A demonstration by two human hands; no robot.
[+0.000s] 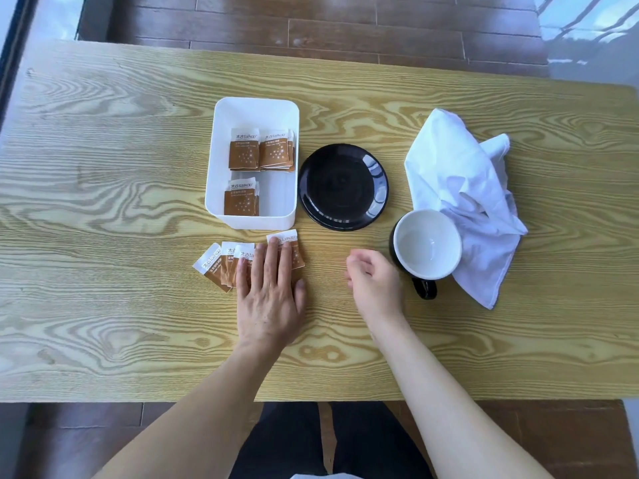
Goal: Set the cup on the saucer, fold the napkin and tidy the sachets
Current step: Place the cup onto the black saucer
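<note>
Head view, single entry. Counter (103, 202) of pale wood grain carried every item. White tray (221, 160) sat at 11 o'clock from centre, holding three small stacks of brown sachets (243, 153). Loose sachets (216, 266), four or so, lay fanned just below the tray at 6 o'clock from it. Left hand (269, 299) lay flat on that fan, fingers (271, 257) stretched out and pressing down, gripping nothing. Black saucer (342, 186) stood bare, just at 3 o'clock of the tray. Cup (427, 243), white inside and dark outside, stood upright at 4 o'clock from the saucer, apart from it, handle toward the person. Right hand (375, 281) hovered just at 9 o'clock of the cup, loosely curled, holding nothing that showed. Napkin (463, 198) lay crumpled and unfolded at 3 o'clock, touching the cup.

Risks, as judged: sliding the fan under a flat palm could scatter or crease sachets, since they overlap unevenly. Lifting the cup could drag the napkin, as cloth rests against its rim.
</note>
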